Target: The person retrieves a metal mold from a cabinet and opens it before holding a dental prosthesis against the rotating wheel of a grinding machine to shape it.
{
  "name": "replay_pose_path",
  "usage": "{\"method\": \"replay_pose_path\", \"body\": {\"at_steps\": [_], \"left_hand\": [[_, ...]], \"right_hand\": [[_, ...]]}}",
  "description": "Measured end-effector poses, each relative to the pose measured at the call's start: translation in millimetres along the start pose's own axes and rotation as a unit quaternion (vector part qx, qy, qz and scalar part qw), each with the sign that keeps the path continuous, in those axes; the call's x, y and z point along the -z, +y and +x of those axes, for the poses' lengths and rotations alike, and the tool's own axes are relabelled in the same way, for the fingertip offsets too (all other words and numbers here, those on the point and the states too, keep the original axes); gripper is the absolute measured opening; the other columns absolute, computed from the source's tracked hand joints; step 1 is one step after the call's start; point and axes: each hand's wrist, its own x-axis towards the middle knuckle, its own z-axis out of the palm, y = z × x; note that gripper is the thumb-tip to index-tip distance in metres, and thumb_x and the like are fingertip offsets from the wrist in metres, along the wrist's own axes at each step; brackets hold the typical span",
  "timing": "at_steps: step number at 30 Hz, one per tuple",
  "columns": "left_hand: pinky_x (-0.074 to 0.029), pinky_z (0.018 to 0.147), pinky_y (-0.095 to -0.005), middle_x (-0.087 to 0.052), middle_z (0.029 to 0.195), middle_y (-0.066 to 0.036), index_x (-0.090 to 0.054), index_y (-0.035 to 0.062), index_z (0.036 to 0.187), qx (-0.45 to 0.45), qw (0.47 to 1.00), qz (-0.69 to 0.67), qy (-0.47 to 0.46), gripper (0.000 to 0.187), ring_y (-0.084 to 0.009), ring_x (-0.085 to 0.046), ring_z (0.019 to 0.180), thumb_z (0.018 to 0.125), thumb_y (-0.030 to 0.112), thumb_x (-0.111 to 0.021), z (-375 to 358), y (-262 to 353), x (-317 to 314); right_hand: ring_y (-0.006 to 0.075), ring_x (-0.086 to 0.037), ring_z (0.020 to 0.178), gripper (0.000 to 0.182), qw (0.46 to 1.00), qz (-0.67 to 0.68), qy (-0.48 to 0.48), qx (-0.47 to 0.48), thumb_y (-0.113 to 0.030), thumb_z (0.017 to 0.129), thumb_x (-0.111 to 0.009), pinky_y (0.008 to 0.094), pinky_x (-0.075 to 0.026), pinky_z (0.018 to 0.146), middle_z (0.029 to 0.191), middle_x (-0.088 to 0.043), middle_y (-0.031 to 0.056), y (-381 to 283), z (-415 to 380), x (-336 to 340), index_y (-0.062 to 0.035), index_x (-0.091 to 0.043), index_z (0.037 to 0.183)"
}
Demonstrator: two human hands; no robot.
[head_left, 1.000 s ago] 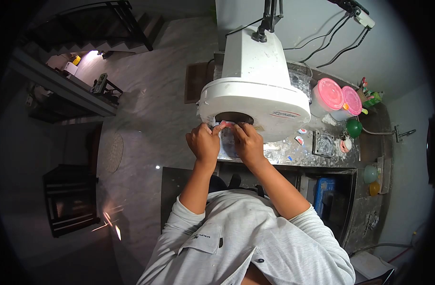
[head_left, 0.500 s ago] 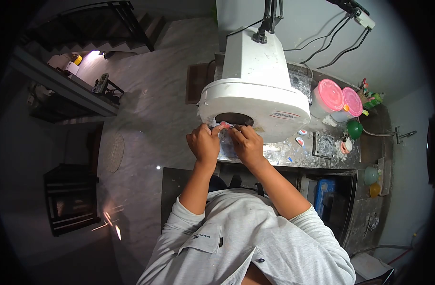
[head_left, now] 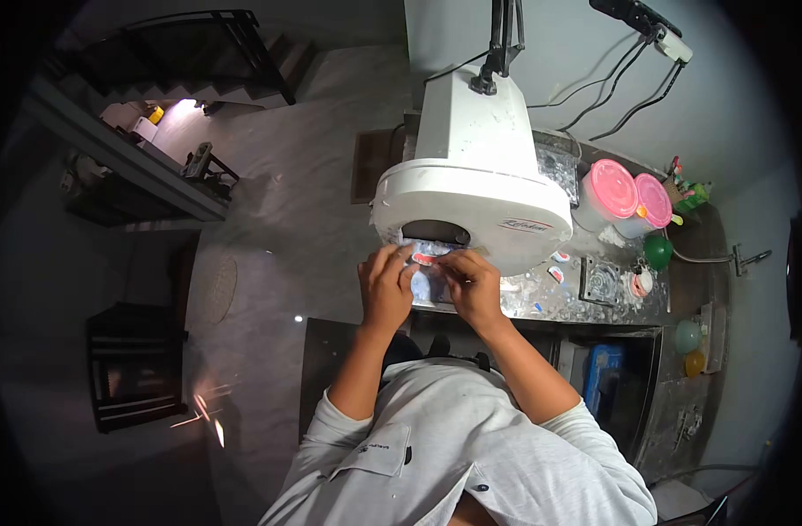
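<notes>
Fingertips (head_left: 458,260) of the left hand (head_left: 386,285) and right hand (head_left: 475,287) grasp opposite ends of a small pink-and-white piece (head_left: 425,259), held at the near side of the dark opening (head_left: 429,231) in the white machine (head_left: 497,206). Two similar pieces (head_left: 556,275) lie right, on the worktop (head_left: 569,303); pink-lidded tubs (head_left: 613,188) stand far right.

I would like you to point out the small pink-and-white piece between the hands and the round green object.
Small pink-and-white piece (head_left: 425,259), head view: middle of its pink surface.
Round green object (head_left: 657,252), head view: middle of its visible surface.
</notes>
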Motion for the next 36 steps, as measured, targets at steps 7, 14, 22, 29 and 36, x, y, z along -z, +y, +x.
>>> {"method": "replay_pose_path", "body": {"at_steps": [7,14,22,29,36], "left_hand": [[-0.039,0.086,-0.0418,-0.071,0.104,-0.004,-0.073,0.0082,0.105,-0.049,0.997,0.027,-0.048,0.018,-0.0259,-0.061,0.097,0.089,0.015,-0.074,-2.1,1.4,9.7],[-0.041,0.085,-0.0405,-0.073,0.098,-0.006,-0.072,0.0074,0.099,-0.015,1.0,-0.004,-0.027,0.02,-0.0263,-0.064,0.091,0.083,0.017,-0.08,-15.4,10.9,4.1],[-0.044,0.08,-0.041,-0.072,0.093,-0.008,-0.072,0.0041,0.094,-0.022,1.0,-0.007,0.012,0.015,-0.0289,-0.066,0.087,0.082,0.01,-0.08,-6.5,11.0,-8.6],[-0.048,0.082,-0.0429,-0.071,0.095,-0.011,-0.072,0.0003,0.092,-0.019,0.999,-0.024,0.013,0.011,-0.0321,-0.066,0.089,0.084,0.006,-0.077,0.7,8.2,-15.5],[-0.05,0.081,-0.0427,-0.072,0.094,-0.012,-0.072,-0.0013,0.09,-0.015,0.999,-0.041,0.021,0.009,-0.0333,-0.067,0.086,0.084,0.003,-0.076,1.5,8.1,-16.6]], "right_hand": [[0.0258,-0.072,0.079,0.023,0.998,0.02,-0.033,-0.04,0.014,0.081,-0.071,0.0329,-0.056,0.074,0.092,-0.073,0.0149,7.4,1.5,7.8,0.002,-0.074,0.101],[0.0332,-0.07,0.075,0.018,0.998,-0.002,0.006,-0.068,0.005,0.083,-0.075,0.0373,-0.055,0.07,0.089,-0.071,0.0167,2.8,-3.5,-0.1,0.0003,-0.074,0.1],[0.0348,-0.07,0.087,0.018,0.999,-0.04,-0.015,-0.014,-0.005,0.087,-0.073,0.0409,-0.056,0.078,0.103,-0.074,0.0151,-0.4,2.0,-7.7,-0.0015,-0.076,0.104],[0.0346,-0.069,0.096,0.034,0.996,-0.088,-0.011,-0.009,-0.004,0.082,-0.07,0.0406,-0.057,0.085,0.12,-0.073,0.0143,-3.5,-4.1,-14.8,-0.0021,-0.074,0.116],[0.0349,-0.068,0.095,0.038,0.996,-0.091,-0.017,-0.008,-0.002,0.08,-0.07,0.041,-0.057,0.084,0.122,-0.072,0.0153,-5.1,-3.6,-14.7,-0.0011,-0.073,0.118]]}}
